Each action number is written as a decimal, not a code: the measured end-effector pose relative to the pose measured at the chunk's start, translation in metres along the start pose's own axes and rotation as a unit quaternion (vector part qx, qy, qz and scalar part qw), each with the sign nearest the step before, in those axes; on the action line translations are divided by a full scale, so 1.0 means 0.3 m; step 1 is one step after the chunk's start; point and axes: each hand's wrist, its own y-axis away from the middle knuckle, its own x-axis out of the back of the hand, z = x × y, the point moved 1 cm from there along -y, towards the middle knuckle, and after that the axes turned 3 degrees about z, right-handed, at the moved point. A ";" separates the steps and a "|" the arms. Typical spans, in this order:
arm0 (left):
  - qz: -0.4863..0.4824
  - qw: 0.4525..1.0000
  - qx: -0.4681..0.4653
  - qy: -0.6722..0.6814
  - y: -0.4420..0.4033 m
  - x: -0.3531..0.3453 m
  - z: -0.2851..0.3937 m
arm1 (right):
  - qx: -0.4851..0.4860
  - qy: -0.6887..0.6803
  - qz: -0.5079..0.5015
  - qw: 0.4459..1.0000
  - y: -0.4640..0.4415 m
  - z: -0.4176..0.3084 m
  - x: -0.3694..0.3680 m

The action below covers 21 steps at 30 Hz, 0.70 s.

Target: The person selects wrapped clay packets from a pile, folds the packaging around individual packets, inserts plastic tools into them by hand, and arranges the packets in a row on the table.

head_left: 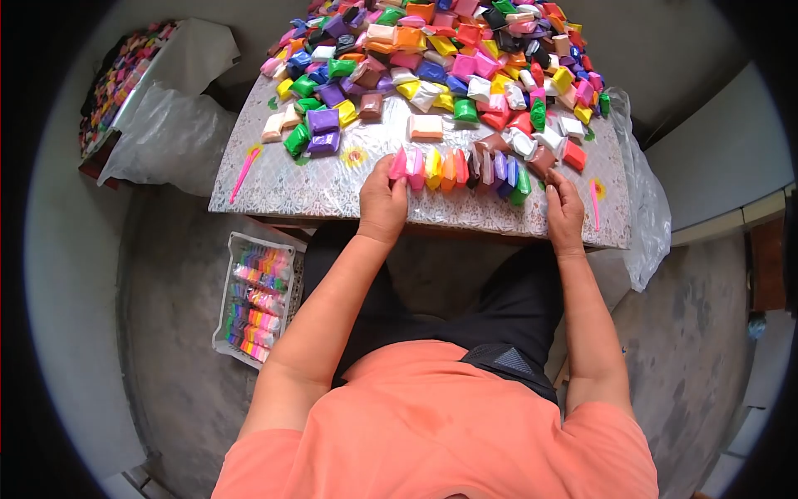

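Note:
A row of small wrapped packets [462, 170] stands on edge near the table's front, running from pink through yellow, orange, black and purple to green. My left hand [382, 202] is at the row's left end, its thumb and fingers closed around the pink packet [399, 164]. To the right of the green packet [521, 188], my right hand [565, 213] is held with thumb and fingers apart. Its fingertips are close to a brown packet [542, 160]; whether they touch it I cannot tell. A peach packet [426, 126] lies flat behind the row.
A large heap of coloured packets [440, 62] covers the back of the patterned table [299, 187]. Pink sticks [244, 175] lie at both sides. A white crate [223, 320] of packet rows stands at lower left. Clear plastic bags [170, 137] flank the table.

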 end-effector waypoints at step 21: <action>-0.265 0.957 0.052 0.110 -0.124 0.052 -0.084 | 0.024 0.065 0.027 0.997 0.004 0.000 -0.003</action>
